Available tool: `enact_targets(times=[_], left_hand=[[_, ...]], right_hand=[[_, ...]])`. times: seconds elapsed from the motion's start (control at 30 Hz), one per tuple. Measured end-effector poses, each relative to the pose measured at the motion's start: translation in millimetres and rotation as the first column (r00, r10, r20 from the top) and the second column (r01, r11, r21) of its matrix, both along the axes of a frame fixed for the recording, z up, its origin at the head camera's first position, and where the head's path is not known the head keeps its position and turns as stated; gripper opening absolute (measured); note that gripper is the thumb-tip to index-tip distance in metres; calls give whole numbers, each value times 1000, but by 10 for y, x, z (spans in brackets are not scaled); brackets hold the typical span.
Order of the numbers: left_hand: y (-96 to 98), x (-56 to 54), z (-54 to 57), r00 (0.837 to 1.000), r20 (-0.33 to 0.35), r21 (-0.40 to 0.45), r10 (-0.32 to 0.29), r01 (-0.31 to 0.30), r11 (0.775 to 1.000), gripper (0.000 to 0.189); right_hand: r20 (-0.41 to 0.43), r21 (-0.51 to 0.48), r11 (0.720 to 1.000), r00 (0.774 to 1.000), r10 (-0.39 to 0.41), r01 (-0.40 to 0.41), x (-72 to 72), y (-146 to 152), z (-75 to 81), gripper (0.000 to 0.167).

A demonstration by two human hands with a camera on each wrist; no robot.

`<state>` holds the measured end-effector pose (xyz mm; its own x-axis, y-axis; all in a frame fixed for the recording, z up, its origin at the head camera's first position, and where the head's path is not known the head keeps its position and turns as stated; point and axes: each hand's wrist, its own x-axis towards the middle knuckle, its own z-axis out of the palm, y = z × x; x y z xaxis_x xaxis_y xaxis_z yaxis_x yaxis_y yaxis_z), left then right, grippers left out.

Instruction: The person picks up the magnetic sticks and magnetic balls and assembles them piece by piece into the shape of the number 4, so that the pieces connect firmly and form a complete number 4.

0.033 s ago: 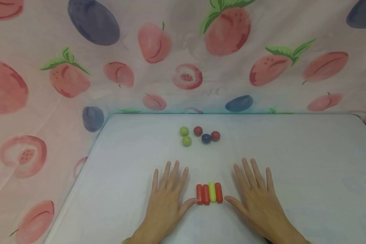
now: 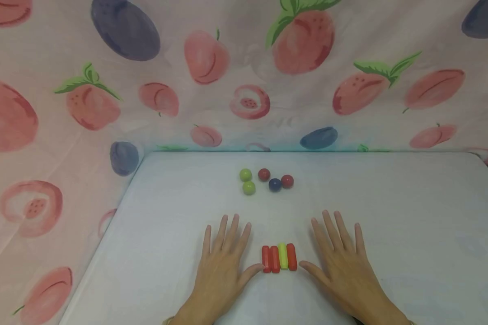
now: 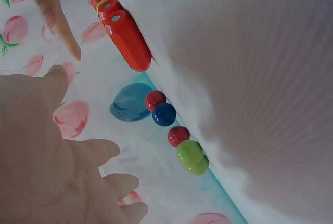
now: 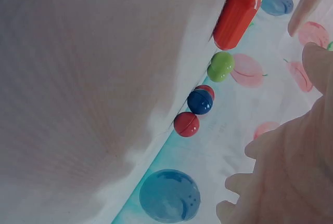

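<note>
Near the far edge of the table (image 2: 166, 203), smooth, glossy, plastic-looking balls (image 2: 274, 184) are seen. Farther from that edge, plastic-looking sticks (image 2: 274, 259) are ridged lengthwise, with metal-like end discs (image 3: 115, 18). The table is finished matt; beyond its far edge, creased cloth (image 2: 284, 97) is hung.

There are three red sticks (image 2: 274, 259), one bright yellow stick (image 2: 283, 256), two light green balls (image 2: 249, 188), two red balls (image 2: 287, 181) and one dark blue ball (image 2: 274, 184). The surface (image 2: 431, 207) is white, and the pale cloth (image 2: 301, 101) has pink and blue fruits (image 2: 206, 56) with green leaves (image 2: 375, 68).
</note>
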<state>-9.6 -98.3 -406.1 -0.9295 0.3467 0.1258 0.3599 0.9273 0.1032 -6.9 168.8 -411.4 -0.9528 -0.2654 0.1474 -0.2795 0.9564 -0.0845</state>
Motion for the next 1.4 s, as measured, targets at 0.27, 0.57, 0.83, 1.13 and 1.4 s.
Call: enact_targets(times=[0.27, 0.57, 0.83, 1.13, 1.4], left_hand=[[-6, 9, 11, 1000, -4, -4, 0, 0, 1000, 81], [-11, 22, 6, 1000, -32, 13, 0, 0, 1000, 82], [-15, 22, 5, 998, -60, 21, -4, 5, 1000, 82], [-18, 28, 43, 1000, -28, 4, 7, -7, 1000, 81], [-20, 26, 74, 1000, -6, 21, 16, -15, 1000, 80]], right_hand=[[-18, -7, 1000, 1000, 12, -12, -7, -9, 1, 97], [-19, -13, 1000, 999, 27, -27, -13, -29, 2, 96], [-7, 5, 1000, 1000, 14, -14, -9, -37, 23, 96], [-29, 16, 999, 999, 35, -34, -31, -44, 30, 97], [-52, 12, 999, 998, 35, -35, -83, -55, 50, 100]])
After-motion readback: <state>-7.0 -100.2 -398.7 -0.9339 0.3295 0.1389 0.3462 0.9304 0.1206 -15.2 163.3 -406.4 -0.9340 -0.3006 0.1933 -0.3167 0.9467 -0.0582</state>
